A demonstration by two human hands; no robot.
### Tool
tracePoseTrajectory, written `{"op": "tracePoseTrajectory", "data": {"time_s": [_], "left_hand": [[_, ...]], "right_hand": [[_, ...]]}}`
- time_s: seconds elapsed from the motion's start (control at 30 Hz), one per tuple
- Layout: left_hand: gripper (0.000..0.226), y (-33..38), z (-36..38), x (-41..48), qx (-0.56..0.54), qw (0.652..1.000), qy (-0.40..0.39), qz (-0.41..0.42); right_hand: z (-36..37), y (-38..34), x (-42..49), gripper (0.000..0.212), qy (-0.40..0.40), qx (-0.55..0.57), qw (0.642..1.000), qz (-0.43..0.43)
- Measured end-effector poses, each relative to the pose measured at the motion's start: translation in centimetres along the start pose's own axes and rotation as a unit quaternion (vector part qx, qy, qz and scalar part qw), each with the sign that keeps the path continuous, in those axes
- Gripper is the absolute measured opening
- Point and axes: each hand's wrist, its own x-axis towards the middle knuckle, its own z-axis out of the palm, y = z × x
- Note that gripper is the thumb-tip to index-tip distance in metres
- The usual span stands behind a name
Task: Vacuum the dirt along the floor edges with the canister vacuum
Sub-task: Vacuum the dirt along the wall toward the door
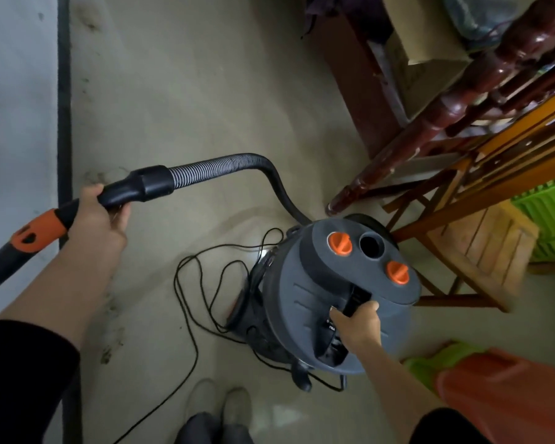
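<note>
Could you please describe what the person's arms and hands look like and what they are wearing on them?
The left hand and right hand are bare, with no gloves, rings or watch visible. The forearms are uncovered; the left sleeve and right sleeve are plain black fabric ending partway up each arm, with no markings.

A dark red turned wooden rail (430,123) slants across the upper right, with a cardboard box (420,43) behind it. Below stands a light wooden chair (471,251), with a green slatted crate (551,219) just beside it. An orange plastic bin (500,389) sits at the lower right.
</note>
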Motion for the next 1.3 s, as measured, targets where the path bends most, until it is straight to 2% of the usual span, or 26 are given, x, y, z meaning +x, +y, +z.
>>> {"op": "tracePoseTrajectory", "data": {"time_s": [0.07,0.17,0.33,0.4,0.47,0.57,0.6,0.63,0.7,0.77,0.8,0.87,0.93,1.03,1.07,1.17,1.23,1.3], "left_hand": [[0.028,-0.2,-0.6,0.1,0.013,1.0,-0.01,0.001],[0.01,-0.4,-1.7,-0.2,0.006,1.0,-0.014,-0.003],[0.019,-0.3,-3.0,-0.2,0.001,1.0,-0.021,0.0],[0.026,-0.2,-3.6,-0.1,-0.004,1.0,-0.021,0.0],[0.025,0.1,-4.3,-0.2,-0.008,1.0,-0.018,-0.009],[0.035,0.5,-5.4,-0.4,-0.06,0.998,-0.011,-0.004],[0.039,0.7,-5.7,-0.6,-0.074,0.997,-0.003,-0.001],[0.042,0.8,-5.9,-1.2,-0.072,0.997,-0.001,0.005],[0.049,0.9,-6.1,-1.9,-0.054,0.998,0.025,-0.007],[0.025,1.0,-5.4,-2.4,-0.027,0.999,0.028,-0.025],[0.011,0.9,-5.1,-2.5,-0.014,0.999,0.025,-0.032],[0.013,0.8,-4.5,-1.9,-0.001,0.999,0.017,-0.039],[0.015,1.2,-3.8,-1.2,0.012,0.999,0.019,-0.041],[0.04,2.9,-2.6,0.3,0.05,0.997,0.039,-0.039],[0.042,3.6,-2.1,1.2,0.041,0.998,0.047,-0.025],[0.036,5.5,-0.6,4.7,0.038,0.997,0.072,-0.007],[0.027,6.9,0.6,7.7,0.043,0.996,0.078,-0.021],[0.029,8.1,1.9,10.7,0.039,0.996,0.075,-0.035]], "right_hand": [[-0.7,1.8,-0.4,0.037,-0.009,-0.031,0.999,-0.015],[-1.7,4.5,-1.1,0.035,-0.016,-0.077,0.997,-0.02],[-3.0,8.2,-2.4,0.031,-0.021,-0.154,0.988,-0.025],[-3.4,8.9,-2.7,0.031,-0.024,-0.204,0.979,0.002],[-3.9,8.7,-2.6,0.029,-0.062,-0.3,0.951,0.045],[-6.0,4.4,-2.7,0.019,-0.17,-0.505,0.845,0.046],[-6.5,1.8,-3.0,0.02,-0.172,-0.534,0.828,0.028],[-6.7,-0.9,-3.2,0.019,-0.157,-0.542,0.826,-0.005],[-5.3,-6.7,-3.6,0.016,-0.095,-0.509,0.849,-0.106],[-1.6,-11.8,-4.0,0.012,-0.063,-0.413,0.884,-0.21],[0.8,-14.0,-4.4,0.011,-0.069,-0.373,0.89,-0.253],[5.5,-18.0,-5.1,0.026,-0.085,-0.307,0.887,-0.334],[9.5,-21.3,-5.7,0.045,-0.099,-0.266,0.866,-0.411],[13.8,-25.3,-5.8,0.065,-0.094,-0.281,0.789,-0.539],[15.0,-26.7,-5.6,0.07,-0.098,-0.293,0.768,-0.562],[18.6,-31.8,-3.9,0.074,-0.123,-0.35,0.721,-0.585],[21.2,-35.4,-2.5,0.071,-0.149,-0.373,0.705,-0.585],[23.6,-39.1,-1.1,0.067,-0.165,-0.389,0.691,-0.586]]}}
